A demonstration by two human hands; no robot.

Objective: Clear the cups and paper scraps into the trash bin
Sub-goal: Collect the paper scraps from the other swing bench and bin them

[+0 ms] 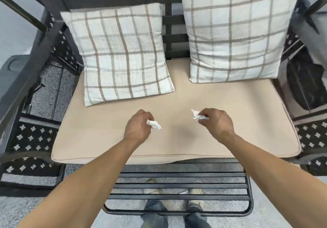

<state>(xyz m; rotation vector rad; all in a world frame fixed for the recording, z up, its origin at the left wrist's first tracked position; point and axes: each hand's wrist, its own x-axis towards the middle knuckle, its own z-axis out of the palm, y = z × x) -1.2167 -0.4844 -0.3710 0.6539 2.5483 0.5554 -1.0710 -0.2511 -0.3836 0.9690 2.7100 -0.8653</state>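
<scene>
Both my hands hover over the beige seat cushion (177,93) of a dark metal bench. My left hand (137,126) grips a crumpled white paper scrap (154,124) that sticks out to the right of its fingers. My right hand (215,121) pinches another crumpled white paper scrap (197,115), which pokes out to the left of its fingers. No cups and no trash bin are in view.
Two plaid pillows (122,54) (235,33) lean against the bench's slatted back. A dark slatted metal rack (177,187) sits below the cushion's front edge, with my feet under it. Patterned metal armrests (31,139) flank the seat. A dark bag (304,84) lies at right.
</scene>
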